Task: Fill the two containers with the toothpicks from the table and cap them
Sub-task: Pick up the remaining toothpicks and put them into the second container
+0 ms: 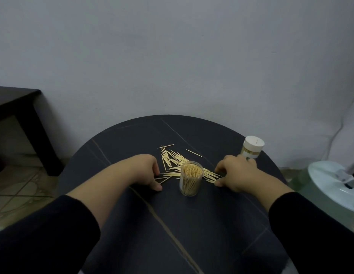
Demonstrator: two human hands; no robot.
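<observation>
The white-capped clear plastic container (251, 148) is standing done behind my right hand (236, 173); the open clear cylinder (191, 179) is sitting nearly full, mid-table. My left hand (146, 171) and right are curling onto the scattered wooden toothpicks (173, 158) (gripping any? cannot tell).

Around the open jar (190, 179), the left hand (146, 171) blocks 9 o'clock, the right hand (236, 175) 3 o'clock, and loose toothpicks (173, 160) cover the table (152, 224) from 10 to 3 o'clock. A capped jar (251, 148) stands at 2 o'clock near the rim. The table is bare at 6 and far 12 o'clock.
</observation>
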